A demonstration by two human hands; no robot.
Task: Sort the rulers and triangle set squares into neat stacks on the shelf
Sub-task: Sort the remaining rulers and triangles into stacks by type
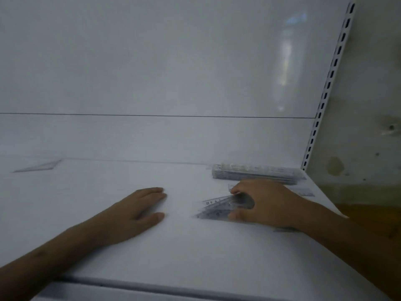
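Right hand gripping clear plastic triangles, smooth white shelf

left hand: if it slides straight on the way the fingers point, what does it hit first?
Probably the set squares that the right hand grips. The left hand lies flat on the shelf, fingers pointing right, bare shelf between. Depth is unclear.

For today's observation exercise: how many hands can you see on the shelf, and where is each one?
2. The left hand rests flat mid-shelf; the right hand grips the set squares in front of the ruler stack.
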